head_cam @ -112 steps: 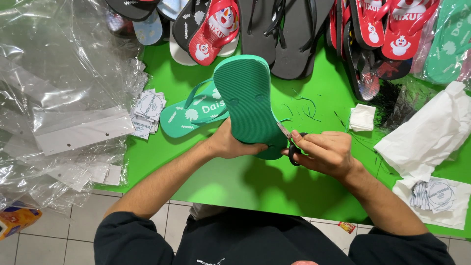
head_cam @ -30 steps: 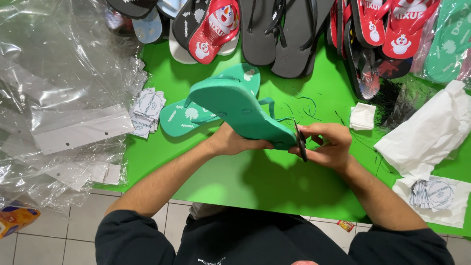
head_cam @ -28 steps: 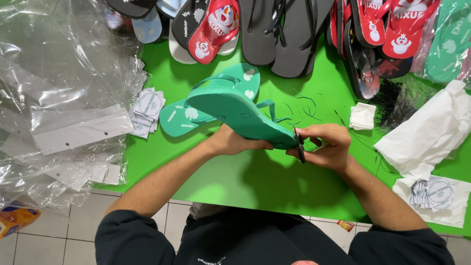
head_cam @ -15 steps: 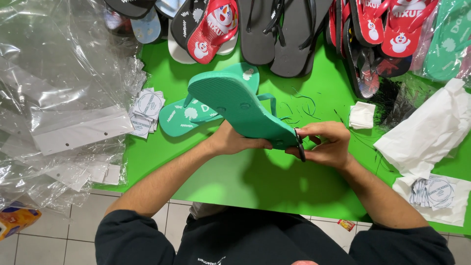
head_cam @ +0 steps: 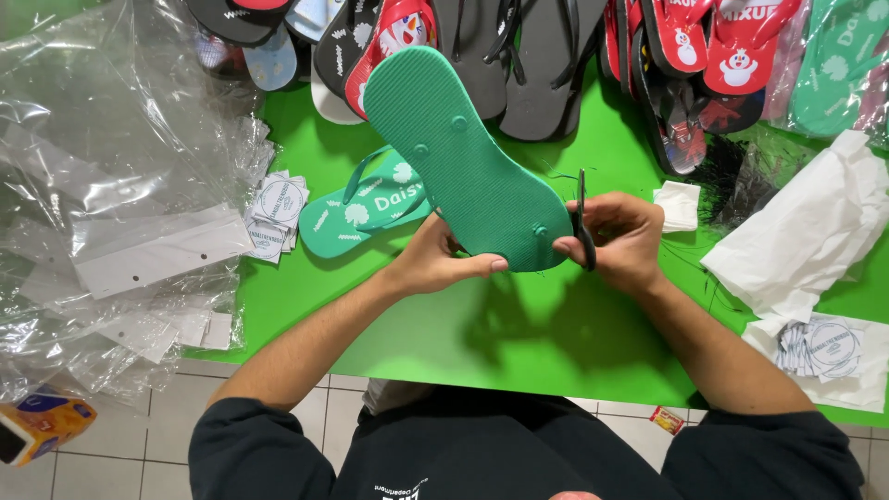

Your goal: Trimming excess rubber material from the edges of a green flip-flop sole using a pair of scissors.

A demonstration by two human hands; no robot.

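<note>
My left hand point(head_cam: 443, 259) grips the heel end of a green flip-flop point(head_cam: 463, 157), held sole up over the bright green table point(head_cam: 519, 343). My right hand point(head_cam: 619, 239) is closed on small black scissors point(head_cam: 582, 218) at the flip-flop's heel edge. A second green flip-flop point(head_cam: 366, 208) with white flower print lies strap up on the table just left of the held one.
A row of black, red and green flip-flops point(head_cam: 556, 56) lines the table's far edge. Clear plastic bags point(head_cam: 102, 185) pile up on the left beside round paper tags point(head_cam: 273, 208). White tissue paper point(head_cam: 806, 241) and more tags point(head_cam: 829, 347) lie at right. An orange box point(head_cam: 42, 426) sits on the tiled floor.
I have turned the held flip-flop from a tilted side-on position to flat sole up, its toe pointing away. The scissors stay at the heel in my right hand.
</note>
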